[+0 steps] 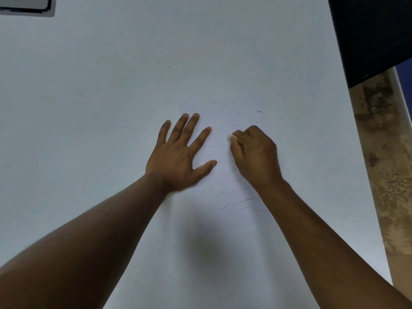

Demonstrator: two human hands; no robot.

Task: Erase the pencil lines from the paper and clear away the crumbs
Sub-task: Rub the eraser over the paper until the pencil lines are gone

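A large white sheet of paper [156, 74] covers nearly the whole view. Several wavy pencil lines [231, 202] run across it near the middle, some fainter above them. My left hand [178, 159] lies flat on the paper with fingers spread, just left of the lines. My right hand [254, 155] is curled and pinches a small white eraser [229, 137] at its fingertips, against the paper above the lines. A dark crumb [259, 111] lies on the paper beyond my right hand.
A black object [374, 34] overlaps the paper's upper right corner. A mottled brown surface [383, 175] runs along the right edge. A light object with a dark frame [26, 5] sits at the top left.
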